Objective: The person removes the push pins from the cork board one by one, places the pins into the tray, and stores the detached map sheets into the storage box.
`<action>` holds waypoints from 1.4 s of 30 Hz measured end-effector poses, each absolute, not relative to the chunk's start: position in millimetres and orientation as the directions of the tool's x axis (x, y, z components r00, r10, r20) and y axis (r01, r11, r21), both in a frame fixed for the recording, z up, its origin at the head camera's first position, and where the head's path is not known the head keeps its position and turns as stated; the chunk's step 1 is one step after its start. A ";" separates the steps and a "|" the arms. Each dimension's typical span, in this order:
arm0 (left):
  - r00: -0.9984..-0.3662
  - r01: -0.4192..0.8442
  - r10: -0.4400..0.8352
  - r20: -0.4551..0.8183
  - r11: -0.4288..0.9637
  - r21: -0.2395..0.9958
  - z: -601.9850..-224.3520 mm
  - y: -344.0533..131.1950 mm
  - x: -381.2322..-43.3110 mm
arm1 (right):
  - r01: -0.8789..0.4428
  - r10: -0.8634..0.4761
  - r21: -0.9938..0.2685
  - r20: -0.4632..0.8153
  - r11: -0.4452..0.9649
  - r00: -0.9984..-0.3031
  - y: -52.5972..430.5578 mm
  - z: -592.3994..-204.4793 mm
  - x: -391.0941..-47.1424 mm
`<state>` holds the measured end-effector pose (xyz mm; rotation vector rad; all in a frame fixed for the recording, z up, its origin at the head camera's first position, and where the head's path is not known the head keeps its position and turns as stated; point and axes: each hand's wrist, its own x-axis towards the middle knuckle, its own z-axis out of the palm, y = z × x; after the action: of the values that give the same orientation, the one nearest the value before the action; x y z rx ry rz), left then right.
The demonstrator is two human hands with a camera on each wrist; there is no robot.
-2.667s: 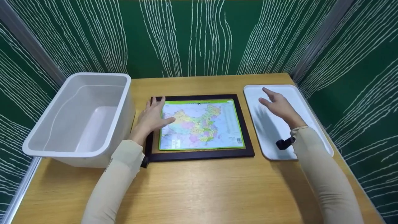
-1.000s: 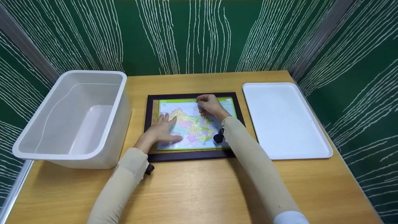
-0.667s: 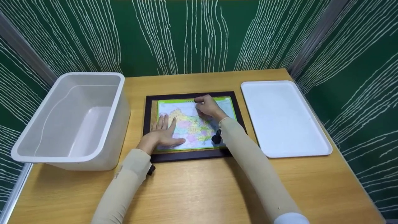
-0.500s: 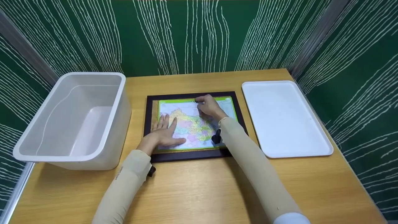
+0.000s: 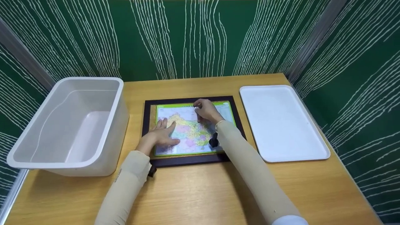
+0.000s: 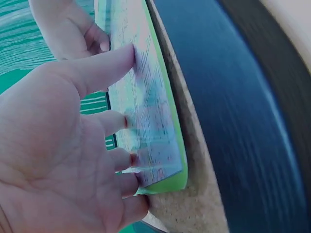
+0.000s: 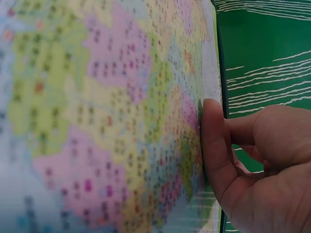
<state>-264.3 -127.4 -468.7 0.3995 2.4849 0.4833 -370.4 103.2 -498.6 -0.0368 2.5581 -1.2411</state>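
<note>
A map (image 5: 187, 132) with a green border lies on a corkboard with a dark frame (image 5: 193, 161). My left hand (image 5: 162, 134) rests on the map's left part with fingers spread; in the left wrist view the fingertips touch the sheet beside bare cork (image 6: 194, 184). At the map's top edge my right hand (image 5: 206, 111) has thumb and index finger pinched together on a small dark pushpin (image 5: 195, 107), mostly hidden by the fingers. The right wrist view shows the right hand (image 7: 262, 165) with curled fingers against the map (image 7: 116, 116); the pin is out of sight there.
A deep white bin (image 5: 109, 125) stands left of the board. To the right lies a shallow white tray (image 5: 284, 125). Green walls with white lines close off the wooden table (image 5: 193, 193) at the back and sides.
My right hand has come from over the tray to the pushpin at the map's top edge and pinches it. The left hand has slid from the frame's left side further onto the map.
</note>
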 end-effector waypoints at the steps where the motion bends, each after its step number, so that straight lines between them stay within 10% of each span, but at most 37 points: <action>1: -0.794 0.170 0.380 -0.475 0.888 0.427 -468.8 -128.2 -264.6 | 0.112 -0.150 -0.773 -0.260 0.625 -0.954 102.6 -498.3 -370.6; 42: -0.883 0.185 0.307 -0.356 0.923 0.338 -476.4 -115.2 -256.3 | -0.021 -0.237 -0.682 -0.226 0.731 -0.945 104.6 -492.8 -367.0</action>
<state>-256.3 -115.2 -476.4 0.3573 2.6720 0.4146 -367.0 104.6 -492.8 -0.2018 2.6368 -1.0331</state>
